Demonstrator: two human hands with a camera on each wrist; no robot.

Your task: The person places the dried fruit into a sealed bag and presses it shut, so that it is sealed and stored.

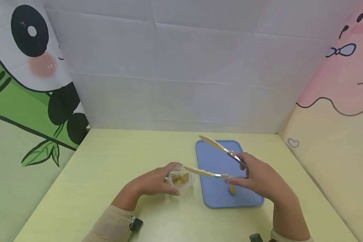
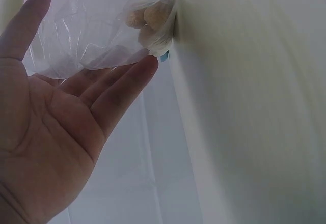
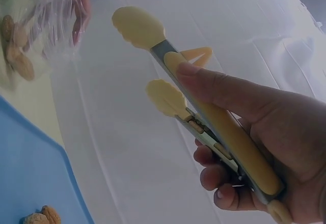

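1. While our left hand (image 1: 152, 183) cups a clear plastic bag (image 1: 181, 178) of peanuts on the table (image 1: 109, 161), its fingers (image 2: 119, 89) lie nearly straight against the plastic.
2. Our right hand (image 1: 260, 179) grips yellow tongs (image 1: 214, 159), arms spread; one tip sits at the bag's mouth.
3. One peanut (image 1: 232, 190) lies on the blue tray (image 1: 211, 154), just beside the right hand.
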